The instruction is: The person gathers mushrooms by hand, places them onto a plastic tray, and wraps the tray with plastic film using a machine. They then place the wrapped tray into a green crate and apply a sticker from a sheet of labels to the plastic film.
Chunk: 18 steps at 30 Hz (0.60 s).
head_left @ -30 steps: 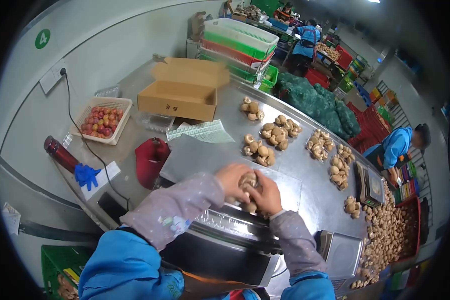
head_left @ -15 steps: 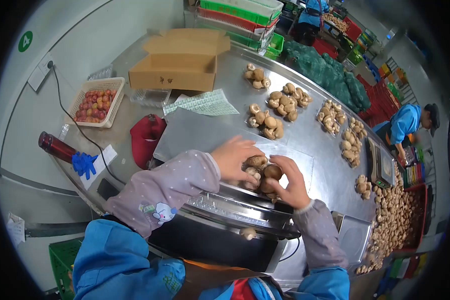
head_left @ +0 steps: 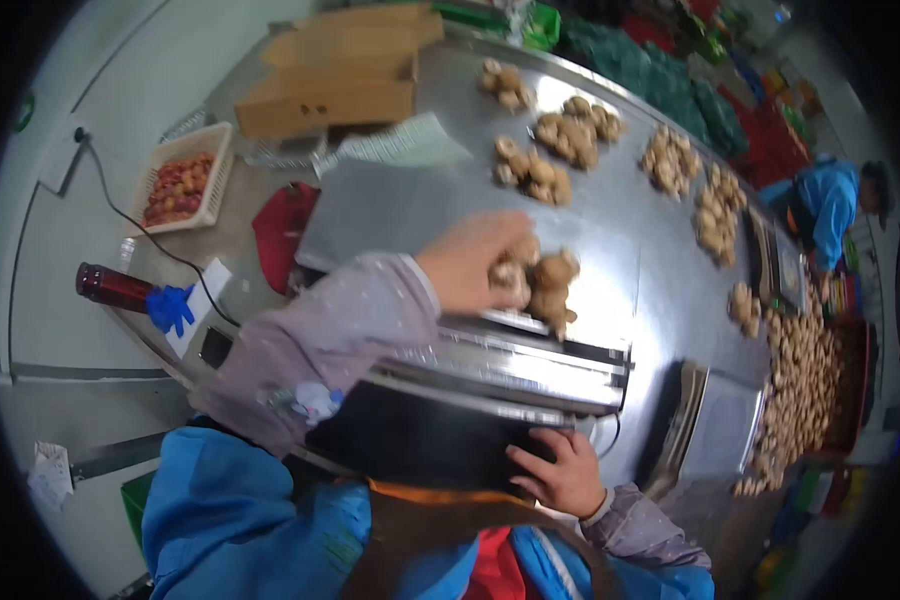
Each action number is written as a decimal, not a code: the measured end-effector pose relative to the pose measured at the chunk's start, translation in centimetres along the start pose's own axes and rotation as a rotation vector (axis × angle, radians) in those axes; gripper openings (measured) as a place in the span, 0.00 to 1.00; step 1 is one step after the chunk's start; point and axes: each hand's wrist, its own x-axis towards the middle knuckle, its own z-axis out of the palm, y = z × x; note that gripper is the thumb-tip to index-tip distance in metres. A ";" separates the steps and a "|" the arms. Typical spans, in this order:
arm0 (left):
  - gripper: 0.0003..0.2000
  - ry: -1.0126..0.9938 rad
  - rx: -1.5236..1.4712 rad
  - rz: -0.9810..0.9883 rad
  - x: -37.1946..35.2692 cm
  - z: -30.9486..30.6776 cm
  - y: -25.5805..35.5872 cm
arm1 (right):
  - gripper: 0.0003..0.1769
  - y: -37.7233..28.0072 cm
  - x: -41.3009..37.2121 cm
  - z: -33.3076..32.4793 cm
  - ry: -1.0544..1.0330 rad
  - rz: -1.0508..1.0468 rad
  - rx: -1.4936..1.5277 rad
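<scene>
Nearest, the right hand (head_left: 562, 474) is lying over the right end of the black machine (head_left: 425, 435), fingers loosely spread; its palm is facing away, so I cannot tell whether it is holding anything. Farther out, the left hand (head_left: 478, 262) is half curling over the 9 o'clock side of the mushrooms (head_left: 555, 280); blur is hiding whether it is gripping any. They are sitting just past the metal bar (head_left: 530, 370), whose edge is running close at 6 o'clock. The step in hand seems to be steadying them; moving them would be calling for a gentle, two-handed hold. Room is opening across the table (head_left: 660, 285) toward 3 o'clock, with a scale (head_left: 725, 425) bounding it at 4, piles (head_left: 715, 215) at 2, and a box (head_left: 325, 105) standing at 10.
</scene>
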 end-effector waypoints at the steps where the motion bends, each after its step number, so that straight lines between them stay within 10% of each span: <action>1: 0.33 0.049 -0.030 -0.016 -0.1 0.1 0.0 | 0.24 -0.4 -1.4 0.5 -0.007 0.038 0.017; 8: 0.29 0.123 -0.539 -0.327 -0.8 1.0 -4.6 | 0.23 1.1 -8.3 7.9 0.039 0.114 0.107; 13: 0.28 0.003 -0.237 -0.366 -0.5 -0.7 -4.4 | 0.12 3.2 -14.3 2.2 0.923 1.104 0.206; 18: 0.24 0.061 -0.194 -0.464 0.4 -1.7 -3.4 | 0.23 1.0 -20.1 5.9 0.240 1.022 0.183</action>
